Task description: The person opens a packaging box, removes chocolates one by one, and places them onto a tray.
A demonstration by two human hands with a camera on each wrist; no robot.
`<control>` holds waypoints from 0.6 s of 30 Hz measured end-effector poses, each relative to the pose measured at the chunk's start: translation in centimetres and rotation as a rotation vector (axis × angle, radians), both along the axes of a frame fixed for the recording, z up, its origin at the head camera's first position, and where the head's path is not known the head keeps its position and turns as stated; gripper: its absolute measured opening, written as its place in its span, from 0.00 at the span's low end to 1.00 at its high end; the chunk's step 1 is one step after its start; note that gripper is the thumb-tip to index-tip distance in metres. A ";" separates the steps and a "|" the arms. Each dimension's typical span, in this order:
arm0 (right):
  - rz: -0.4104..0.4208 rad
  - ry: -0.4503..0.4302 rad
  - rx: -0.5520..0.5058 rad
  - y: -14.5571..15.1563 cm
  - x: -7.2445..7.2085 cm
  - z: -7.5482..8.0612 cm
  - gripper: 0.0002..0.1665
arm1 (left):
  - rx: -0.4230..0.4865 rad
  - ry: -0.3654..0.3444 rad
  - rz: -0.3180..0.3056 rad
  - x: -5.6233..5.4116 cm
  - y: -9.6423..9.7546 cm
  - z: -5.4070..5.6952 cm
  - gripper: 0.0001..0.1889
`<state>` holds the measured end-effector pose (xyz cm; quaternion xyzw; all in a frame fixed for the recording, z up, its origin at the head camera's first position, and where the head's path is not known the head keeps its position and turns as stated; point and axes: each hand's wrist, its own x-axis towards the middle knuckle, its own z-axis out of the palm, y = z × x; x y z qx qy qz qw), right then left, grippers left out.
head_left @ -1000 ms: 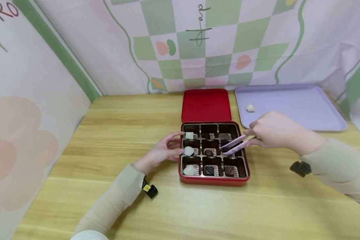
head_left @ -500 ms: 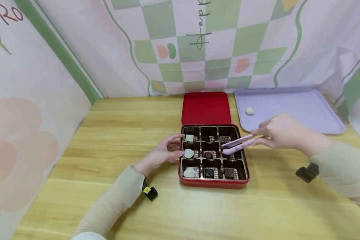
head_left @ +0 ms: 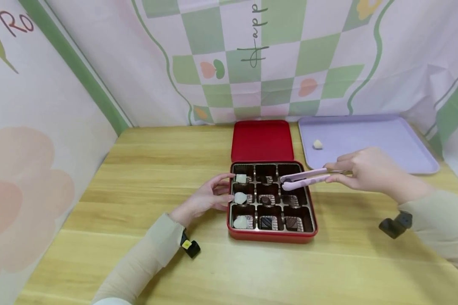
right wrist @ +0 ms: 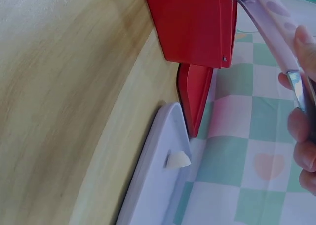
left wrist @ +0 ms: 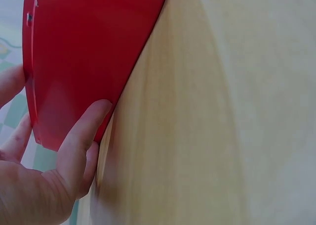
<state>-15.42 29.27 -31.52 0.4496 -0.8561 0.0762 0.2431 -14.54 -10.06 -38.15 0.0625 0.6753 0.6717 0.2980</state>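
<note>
- Six pieces sit plainly in the divided red box (head_left: 272, 236) in the head view: white ones (head_left: 240, 198) down the left column, a round dark one (head_left: 266, 200) in the centre, a striped one (head_left: 266, 223) front middle and a brown square (head_left: 291, 223) front right.
- Back middle seems to hold another dark piece; back right is partly hidden by the purple tongs (head_left: 305, 182), and middle right is too dim to read.
- One white piece (head_left: 317, 145) lies on the purple tray (head_left: 374, 140), outside the box. By that count, I judge most of the work done and little left.
- Right hand (head_left: 370, 171) grips the tongs, whose tips are over the right column; left hand (head_left: 208, 195) rests its fingers along the box's left side. The lid (head_left: 262, 140) lies open behind.
- Left wrist view: the left hand's fingers lie spread against the red wall and rim, apparently steadying rather than clasping it.
- Right wrist view: fingers and thumb are closed about the tongs; something dark shows at their tips, cut by the frame, so I cannot tell whether it is a held piece. The white piece is near the tray's end.
</note>
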 end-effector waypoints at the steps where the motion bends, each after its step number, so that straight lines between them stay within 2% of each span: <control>1: -0.002 0.011 -0.008 0.0 0.0 0.0 0.39 | 0.002 -0.001 -0.002 0.0 0.0 0.0 0.34; 10: -0.028 0.115 -0.078 0.2 0.3 -0.7 0.43 | -0.002 0.004 0.002 0.0 0.0 0.0 0.34; 18: -0.057 0.112 -0.104 0.9 0.6 -1.2 0.44 | -0.009 0.005 -0.006 0.2 0.0 0.2 0.34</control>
